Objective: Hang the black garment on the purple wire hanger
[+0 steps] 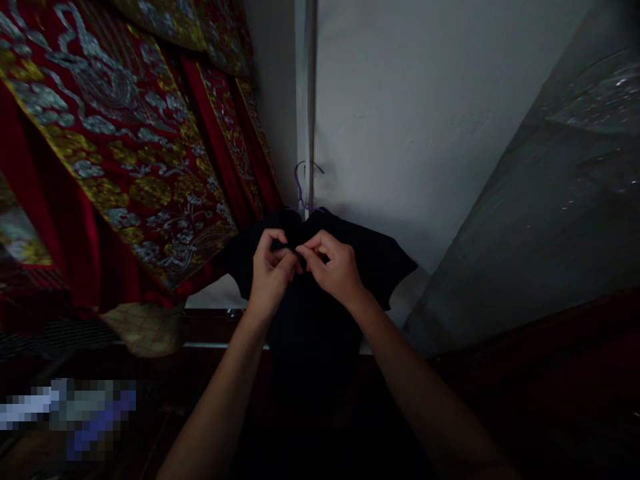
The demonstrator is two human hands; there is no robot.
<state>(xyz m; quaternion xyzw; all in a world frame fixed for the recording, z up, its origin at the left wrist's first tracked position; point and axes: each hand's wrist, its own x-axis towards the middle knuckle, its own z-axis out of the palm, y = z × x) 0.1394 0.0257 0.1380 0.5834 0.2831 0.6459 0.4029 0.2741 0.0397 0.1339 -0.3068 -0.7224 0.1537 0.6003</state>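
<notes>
A black short-sleeved shirt (373, 257) hangs by a purple hanger (299, 187) in front of the pale wall. At the upper front of the shirt, just under its collar, my two hands meet almost fingertip to fingertip. My left hand (273, 270) has its fingers curled, the thumb drawn in against them at the cloth. With thumb and forefinger, my right hand (333, 260) pinches the shirt's front edge. Whatever small part lies between the fingertips is too dark to make out. The lower shirt fades into shadow.
To the left hang red garments (135, 153) embroidered in gold and silver. A vertical white strip (304, 80) runs down the wall (425, 100) behind the hanger. Clear plastic sheeting (560, 173) covers the right side. A pale checked bundle (147, 327) sits lower left, near a blurred-out patch.
</notes>
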